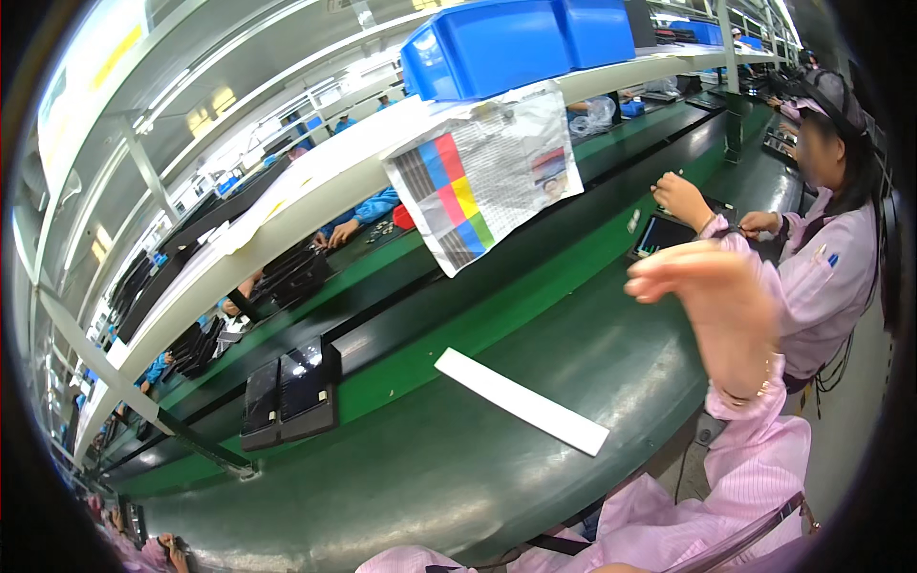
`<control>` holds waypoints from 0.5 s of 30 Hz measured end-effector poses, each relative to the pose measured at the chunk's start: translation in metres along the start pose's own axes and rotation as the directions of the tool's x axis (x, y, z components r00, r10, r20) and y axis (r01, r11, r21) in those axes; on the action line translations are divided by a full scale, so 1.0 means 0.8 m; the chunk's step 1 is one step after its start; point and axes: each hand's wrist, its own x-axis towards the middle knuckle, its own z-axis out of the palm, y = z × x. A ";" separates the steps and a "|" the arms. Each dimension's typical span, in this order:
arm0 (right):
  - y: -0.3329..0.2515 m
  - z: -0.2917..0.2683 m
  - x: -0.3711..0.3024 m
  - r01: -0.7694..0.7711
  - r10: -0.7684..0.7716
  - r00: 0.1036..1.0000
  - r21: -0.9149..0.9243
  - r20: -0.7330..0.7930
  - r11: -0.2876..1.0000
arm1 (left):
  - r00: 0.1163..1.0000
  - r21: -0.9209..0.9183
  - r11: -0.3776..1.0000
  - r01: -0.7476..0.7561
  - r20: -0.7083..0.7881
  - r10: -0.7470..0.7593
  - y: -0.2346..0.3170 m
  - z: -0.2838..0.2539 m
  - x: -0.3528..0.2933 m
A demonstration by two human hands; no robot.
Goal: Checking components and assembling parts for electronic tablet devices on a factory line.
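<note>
My right hand [714, 310] is raised above the right side of the green workbench [363, 497], slightly blurred. Its fingers stretch leftward, bent a little at the knuckles, and nothing shows in them. A bracelet circles the wrist below a pink striped sleeve. On the bench, apart from the hand, lies a long flat white strip [521, 401], slanting down to the right. Farther left sits a black tray [291, 396] with two dark glossy panels. My left hand is out of the picture; only some pink cloth [411, 559] shows at the lower edge.
At right a co-worker in pink [826, 277] handles a dark device [661, 234]. Blue bins [501, 48] stand on the overhead shelf [315, 177], where a printed sheet [487, 177] with colour blocks hangs. A metal post [205, 444] meets the bench. Other people work across the line.
</note>
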 end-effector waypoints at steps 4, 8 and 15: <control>0.132 0.004 -0.054 -0.449 0.454 0.890 -0.100 0.037 0.888 | 1.000 0.000 1.000 -0.014 0.002 0.014 -0.012 0.011 -0.005; 0.238 0.034 -0.148 -0.331 0.660 0.718 -0.724 0.224 0.606 | 0.998 -0.006 1.000 -0.019 0.056 0.019 -0.032 0.018 0.014; 0.315 0.099 -0.185 -0.244 0.747 0.585 -0.810 0.315 0.533 | 0.971 0.237 0.962 0.138 0.157 -0.178 -0.145 0.013 0.027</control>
